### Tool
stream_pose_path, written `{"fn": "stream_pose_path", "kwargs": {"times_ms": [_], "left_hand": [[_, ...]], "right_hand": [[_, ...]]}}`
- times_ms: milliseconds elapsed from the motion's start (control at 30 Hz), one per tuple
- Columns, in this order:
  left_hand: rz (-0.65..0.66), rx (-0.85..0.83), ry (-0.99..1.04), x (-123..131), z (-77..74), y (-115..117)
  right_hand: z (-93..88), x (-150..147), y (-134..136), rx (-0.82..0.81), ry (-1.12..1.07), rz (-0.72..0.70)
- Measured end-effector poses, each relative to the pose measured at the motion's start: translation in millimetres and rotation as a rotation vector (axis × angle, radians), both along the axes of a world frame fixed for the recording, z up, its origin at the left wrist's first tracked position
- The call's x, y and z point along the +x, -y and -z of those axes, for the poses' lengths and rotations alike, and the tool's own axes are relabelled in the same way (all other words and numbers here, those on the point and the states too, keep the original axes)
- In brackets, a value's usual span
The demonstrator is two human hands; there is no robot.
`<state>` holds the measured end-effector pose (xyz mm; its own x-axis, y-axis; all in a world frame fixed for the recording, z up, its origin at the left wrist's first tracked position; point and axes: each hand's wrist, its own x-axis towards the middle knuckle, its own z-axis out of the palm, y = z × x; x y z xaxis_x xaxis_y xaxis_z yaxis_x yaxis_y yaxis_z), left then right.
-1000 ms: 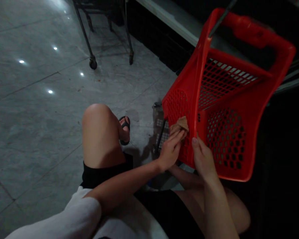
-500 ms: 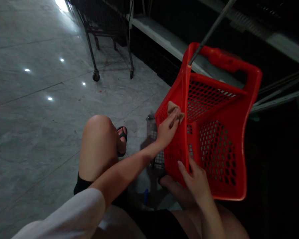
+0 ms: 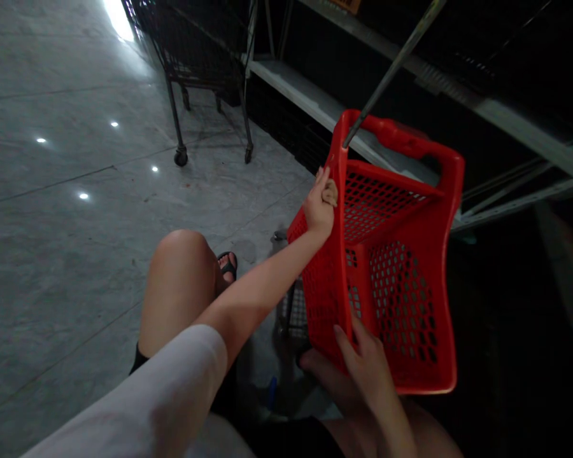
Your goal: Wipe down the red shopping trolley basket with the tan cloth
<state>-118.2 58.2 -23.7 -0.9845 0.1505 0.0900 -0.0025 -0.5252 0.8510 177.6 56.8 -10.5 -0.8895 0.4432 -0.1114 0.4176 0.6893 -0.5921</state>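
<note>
A red plastic shopping basket (image 3: pixel 401 299) with perforated walls is tipped on its side over my knees, its handle end up at the top. My left hand (image 3: pixel 319 205) presses a small brownish cloth (image 3: pixel 331 191) against the basket's upper left edge, fingers closed on the cloth. My right hand (image 3: pixel 367 359) grips the basket's lower corner, fingers curled over the rim. A grey metal rod (image 3: pixel 391 67) rises from the basket's top.
I sit low over a grey tiled floor (image 3: pixel 76 254). A wheeled metal cart (image 3: pixel 195 76) stands at the back. Dark shelving (image 3: pixel 315 95) runs along the right. A small wire object (image 3: pixel 293 312) lies on the floor under the basket.
My left hand slid the cloth up the basket's left edge from its middle to near the top. My right hand shifted lower on the basket, which moved left and further from me.
</note>
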Motion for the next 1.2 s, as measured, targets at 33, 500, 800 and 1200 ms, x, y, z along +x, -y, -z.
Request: {"fn": "stream_pose_path", "kwargs": {"times_ms": [33,500,800,1200], "left_hand": [[-0.046,-0.01,-0.019,-12.8,-3.2,-3.6],[-0.205,-0.328,-0.234,112.6,39.1,48.3],[-0.35,-0.2,-0.146,-48.3,-26.9,-3.1],[-0.154,-0.38,-0.798,65.7,21.5,47.2]], "right_hand": [[1.3,0.1,-0.7,-0.004,-0.001,-0.007],[8.7,3.3,-7.8,0.02,-0.029,-0.049],[8.8,2.3,8.6,0.021,-0.078,-0.018],[24.1,-0.3,8.6,0.061,-0.137,0.021]]}}
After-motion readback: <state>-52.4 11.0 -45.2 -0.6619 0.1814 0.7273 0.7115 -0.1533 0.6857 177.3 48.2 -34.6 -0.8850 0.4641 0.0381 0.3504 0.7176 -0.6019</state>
